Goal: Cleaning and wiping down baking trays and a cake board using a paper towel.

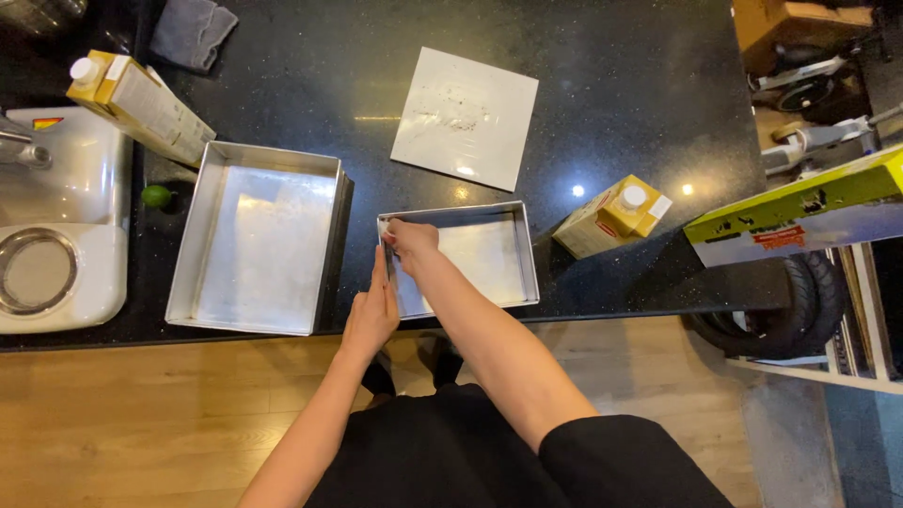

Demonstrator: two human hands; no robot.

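Observation:
A small square metal baking pan (489, 246) sits near the front edge of the black counter (602, 75). My left hand (372, 315) lies flat against the outside of the pan's left wall, fingers straight. My right hand (410, 241) reaches across into the pan's near-left corner, fingers curled and pressing something small and pale against the inside of that wall; what it is I cannot tell. A larger rectangular metal pan (259, 240) stands just to the left of my hands.
A flat square metal sheet (466, 118) lies behind the small pan. One yellow carton (611, 216) lies to the right, another (136, 103) at back left. A lime (156, 196), a white stand mixer (56, 245), a grey cloth (193, 30) are on the left.

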